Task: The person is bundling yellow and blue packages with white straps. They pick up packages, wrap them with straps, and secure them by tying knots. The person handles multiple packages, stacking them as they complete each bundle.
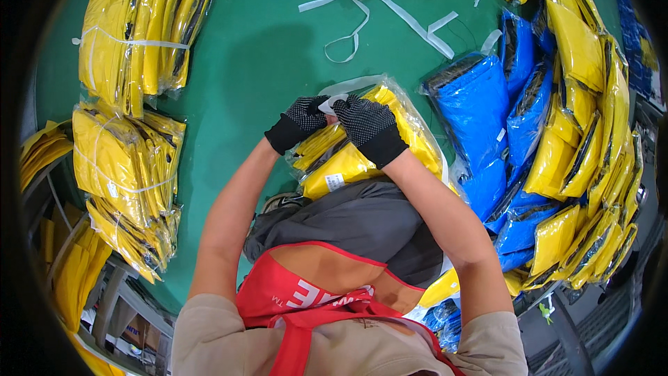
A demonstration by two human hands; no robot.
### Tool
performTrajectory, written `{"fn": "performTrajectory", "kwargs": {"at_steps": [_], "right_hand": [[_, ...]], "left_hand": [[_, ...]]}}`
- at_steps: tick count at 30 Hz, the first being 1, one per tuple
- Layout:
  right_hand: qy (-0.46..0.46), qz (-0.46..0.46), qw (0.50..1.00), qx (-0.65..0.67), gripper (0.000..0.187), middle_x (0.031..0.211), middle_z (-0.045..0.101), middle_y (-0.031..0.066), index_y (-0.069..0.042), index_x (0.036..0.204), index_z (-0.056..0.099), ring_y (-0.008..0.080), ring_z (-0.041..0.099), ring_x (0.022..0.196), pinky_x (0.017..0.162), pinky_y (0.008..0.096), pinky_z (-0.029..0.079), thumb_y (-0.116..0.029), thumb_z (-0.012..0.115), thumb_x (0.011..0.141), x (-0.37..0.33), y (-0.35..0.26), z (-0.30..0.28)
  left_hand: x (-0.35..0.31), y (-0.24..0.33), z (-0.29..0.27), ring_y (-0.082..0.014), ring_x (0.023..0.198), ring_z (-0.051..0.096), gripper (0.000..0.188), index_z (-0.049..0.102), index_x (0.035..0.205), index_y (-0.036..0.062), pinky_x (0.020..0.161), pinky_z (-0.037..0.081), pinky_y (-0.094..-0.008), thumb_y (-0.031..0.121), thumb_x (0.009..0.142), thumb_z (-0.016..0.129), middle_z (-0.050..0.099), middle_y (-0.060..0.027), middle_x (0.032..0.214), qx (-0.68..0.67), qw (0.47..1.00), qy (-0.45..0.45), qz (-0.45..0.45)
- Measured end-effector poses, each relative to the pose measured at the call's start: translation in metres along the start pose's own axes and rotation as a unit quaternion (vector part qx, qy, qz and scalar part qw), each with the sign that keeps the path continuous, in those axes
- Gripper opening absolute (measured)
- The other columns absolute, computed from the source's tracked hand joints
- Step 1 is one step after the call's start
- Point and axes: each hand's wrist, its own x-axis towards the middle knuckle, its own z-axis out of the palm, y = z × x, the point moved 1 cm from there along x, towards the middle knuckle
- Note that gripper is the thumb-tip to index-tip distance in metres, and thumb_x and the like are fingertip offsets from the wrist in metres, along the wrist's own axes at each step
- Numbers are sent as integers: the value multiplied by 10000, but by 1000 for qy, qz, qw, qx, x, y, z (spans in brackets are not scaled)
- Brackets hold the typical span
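A stack of yellow folded items in clear plastic bags (348, 167) lies in front of me, against my lap. A white fabric strip (357, 85) runs along its far side and down its right side. My left hand (300, 122), in a black glove with pale dots, is closed on the strip above the stack's left part. My right hand (370, 127), gloved the same way, pinches the strip close beside it, over the top of the stack. The fingertips are partly hidden behind the gloves and the strip.
Tied bundles of yellow bagged items (132, 35) stand at the left on the green surface (257, 49). Blue bagged items (470, 111) and a long row of yellow ones (577, 125) lie at the right. Loose white strips (410, 21) are scattered beyond my hands.
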Motion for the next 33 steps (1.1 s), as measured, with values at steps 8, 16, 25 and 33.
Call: {"fn": "performTrajectory", "kwargs": {"at_steps": [8,16,25,33], "right_hand": [[-27,-2,999,-46,163,805,587,111,-101,939,565,265,597,641,534,397,462,-114,471,807,-1,-4,-5],[-25,-7,1000,-17,146,771,582,94,-103,916,567,257,604,660,535,376,467,-122,474,804,3,-4,-7],[23,-23,998,-57,136,811,588,87,-112,865,600,260,603,715,574,386,465,-136,494,783,-3,-4,-10],[-2,-121,992,-44,194,1018,604,98,-149,878,666,271,550,973,878,471,385,-197,519,762,-38,8,-28]], "left_hand": [[7,15,7,-120,916,555,178,603,930,31,797,430,-267,26,752,608,620,-57,944,155,927,267,214],[1,5,-3,-123,807,567,122,611,911,41,760,447,-258,70,799,574,623,-37,843,37,994,93,38],[13,-5,-13,-328,750,605,207,546,981,80,680,471,-396,227,890,430,618,-161,785,320,922,220,6],[27,-65,-60,-223,631,559,280,535,1026,92,569,469,-356,317,916,410,546,-120,699,253,949,173,-76]]}}
